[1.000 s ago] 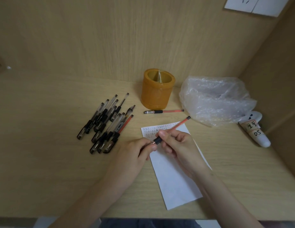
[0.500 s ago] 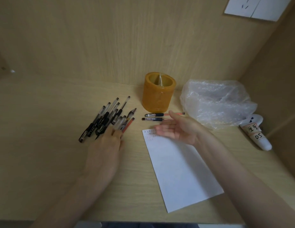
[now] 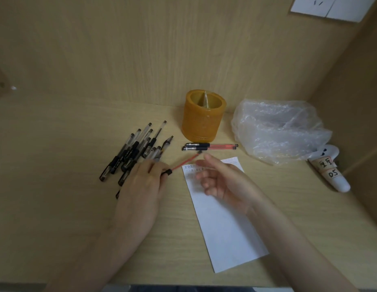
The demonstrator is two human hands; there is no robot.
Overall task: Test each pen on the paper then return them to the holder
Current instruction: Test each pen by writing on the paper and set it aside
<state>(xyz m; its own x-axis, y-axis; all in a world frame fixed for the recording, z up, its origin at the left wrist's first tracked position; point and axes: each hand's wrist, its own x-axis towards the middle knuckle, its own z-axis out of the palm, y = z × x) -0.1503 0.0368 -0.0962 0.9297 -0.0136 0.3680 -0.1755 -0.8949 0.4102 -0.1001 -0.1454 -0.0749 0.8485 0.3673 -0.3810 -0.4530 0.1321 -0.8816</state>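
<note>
Hands (image 3: 141, 192) (image 3: 223, 182), left apparently gripping pen (image 3: 183, 162), over wood-walled desk (image 3: 57, 165)

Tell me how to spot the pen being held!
Start at the orange holder by the back wall. Just in front, beside the white paper, the left hand holds a red pen. It slants, unlike the two red pens lying side by side.

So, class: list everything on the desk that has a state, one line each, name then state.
holder: upright, no pens visible inside
red pen: held by left hand
two red pens: capped, lying by holder
black pens: piled, lying flat
paper: flat, marks at top
right hand: open, empty
</note>
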